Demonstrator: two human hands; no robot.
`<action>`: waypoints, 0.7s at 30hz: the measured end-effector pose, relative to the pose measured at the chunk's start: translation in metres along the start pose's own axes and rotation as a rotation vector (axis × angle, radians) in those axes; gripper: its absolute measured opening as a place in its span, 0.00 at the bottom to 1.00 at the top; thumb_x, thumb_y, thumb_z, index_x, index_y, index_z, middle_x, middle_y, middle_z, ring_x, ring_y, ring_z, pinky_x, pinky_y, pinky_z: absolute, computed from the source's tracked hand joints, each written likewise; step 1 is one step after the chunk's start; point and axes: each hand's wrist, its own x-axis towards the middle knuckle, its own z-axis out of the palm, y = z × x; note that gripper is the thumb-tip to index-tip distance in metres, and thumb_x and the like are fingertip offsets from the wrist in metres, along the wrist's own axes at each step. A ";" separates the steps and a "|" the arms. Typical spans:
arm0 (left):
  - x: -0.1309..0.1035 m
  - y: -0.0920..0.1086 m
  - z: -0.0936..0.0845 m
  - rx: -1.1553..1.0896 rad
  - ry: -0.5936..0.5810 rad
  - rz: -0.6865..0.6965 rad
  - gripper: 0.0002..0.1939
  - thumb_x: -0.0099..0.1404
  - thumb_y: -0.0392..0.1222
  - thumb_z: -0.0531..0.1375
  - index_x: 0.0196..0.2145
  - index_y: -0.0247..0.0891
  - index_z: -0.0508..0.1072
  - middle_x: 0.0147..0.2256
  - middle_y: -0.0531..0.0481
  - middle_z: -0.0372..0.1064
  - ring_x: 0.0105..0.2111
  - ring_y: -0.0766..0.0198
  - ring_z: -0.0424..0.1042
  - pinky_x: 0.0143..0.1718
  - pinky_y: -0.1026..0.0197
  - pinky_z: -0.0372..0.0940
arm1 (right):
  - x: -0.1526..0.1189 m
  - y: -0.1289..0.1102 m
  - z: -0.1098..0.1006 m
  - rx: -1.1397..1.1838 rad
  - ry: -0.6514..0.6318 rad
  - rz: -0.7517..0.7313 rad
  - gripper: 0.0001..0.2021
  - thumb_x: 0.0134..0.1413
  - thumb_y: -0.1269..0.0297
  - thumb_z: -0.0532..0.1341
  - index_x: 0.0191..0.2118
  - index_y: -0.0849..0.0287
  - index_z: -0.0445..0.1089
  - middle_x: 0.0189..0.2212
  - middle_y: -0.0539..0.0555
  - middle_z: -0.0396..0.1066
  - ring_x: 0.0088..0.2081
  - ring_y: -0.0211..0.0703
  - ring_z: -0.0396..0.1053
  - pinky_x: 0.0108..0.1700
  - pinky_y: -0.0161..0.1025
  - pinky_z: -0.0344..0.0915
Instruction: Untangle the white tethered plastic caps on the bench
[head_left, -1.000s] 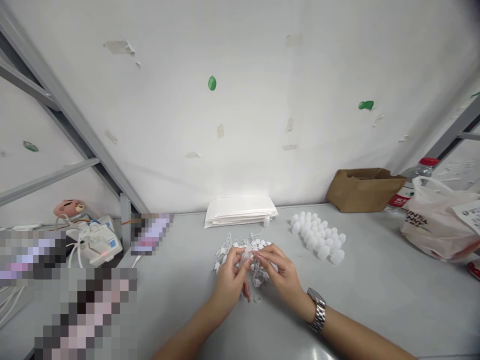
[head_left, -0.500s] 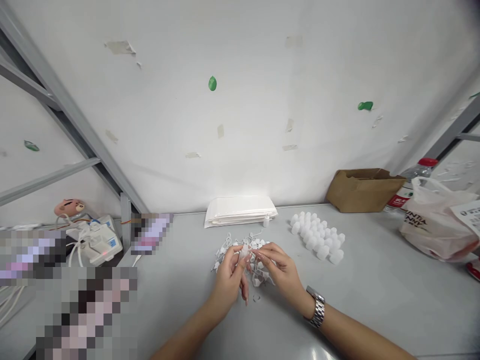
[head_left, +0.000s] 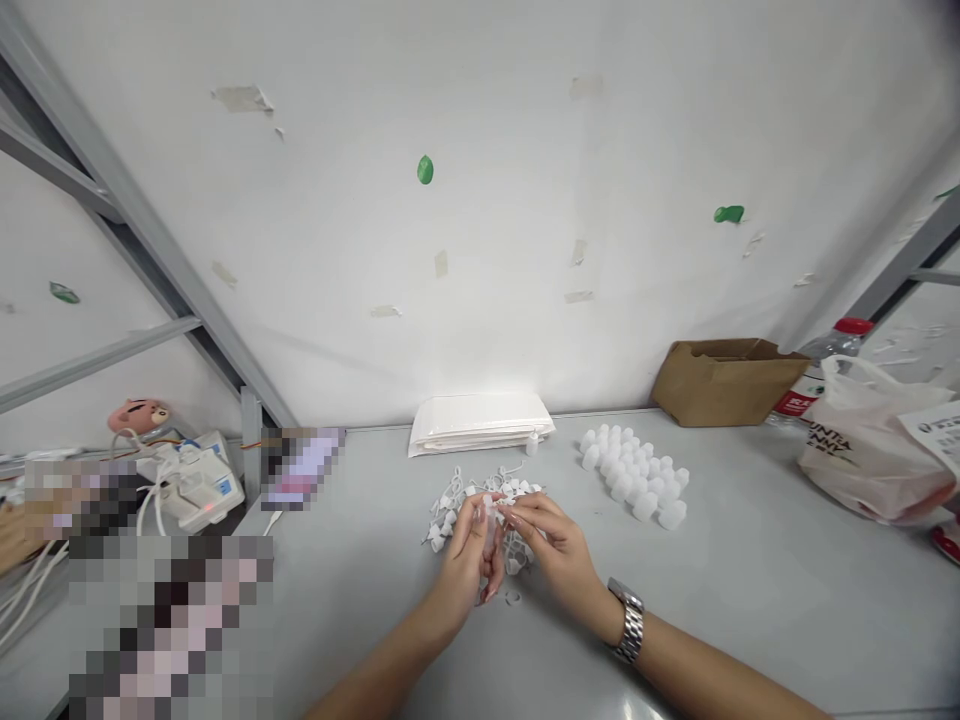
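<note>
My left hand (head_left: 461,575) is closed around a small translucent white piece (head_left: 490,518), which looks like a little bottle or cup held upright. Its lower part is covered by the fingers. My right hand (head_left: 559,555) meets it from the right, thumb and fingertips pinched at its top. Whatever those fingertips grip is too small to make out. Under and behind both hands lies a loose pile of white corded pieces (head_left: 452,500) with small plastic ends. A small clear ring-shaped bit (head_left: 513,598) rests on the grey table in front of the pile.
Rows of translucent white cups (head_left: 634,475) stand to the right. A stack of white envelopes (head_left: 480,420) lies against the wall, a small bottle (head_left: 532,443) beside it. A brown box (head_left: 731,385) and plastic bag (head_left: 870,440) sit far right; a power strip (head_left: 202,485) at left.
My left hand has turned the translucent piece more upright, so more of its body shows. My right fingertips have shifted slightly left against it. A tan shape has appeared at the far left edge.
</note>
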 end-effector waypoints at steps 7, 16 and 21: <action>0.001 -0.005 -0.004 -0.092 -0.020 0.007 0.16 0.62 0.58 0.49 0.30 0.42 0.54 0.21 0.63 0.56 0.09 0.81 0.46 0.10 0.74 0.40 | -0.003 0.000 0.002 -0.053 -0.008 -0.109 0.11 0.58 0.63 0.54 0.41 0.49 0.73 0.30 0.52 0.70 0.35 0.41 0.67 0.40 0.40 0.65; -0.001 -0.002 -0.008 -0.231 -0.115 0.000 0.16 0.61 0.58 0.49 0.40 0.46 0.56 0.20 0.63 0.55 0.08 0.80 0.46 0.09 0.75 0.39 | -0.005 -0.004 0.003 -0.018 0.030 -0.056 0.11 0.57 0.60 0.54 0.37 0.50 0.75 0.28 0.52 0.70 0.33 0.40 0.67 0.48 0.45 0.61; -0.001 0.003 -0.008 -0.229 -0.107 0.012 0.19 0.61 0.58 0.49 0.45 0.48 0.55 0.20 0.62 0.55 0.08 0.79 0.46 0.09 0.74 0.39 | -0.002 -0.004 0.004 0.082 0.072 0.096 0.12 0.56 0.57 0.56 0.38 0.53 0.75 0.30 0.54 0.70 0.35 0.42 0.67 0.40 0.40 0.65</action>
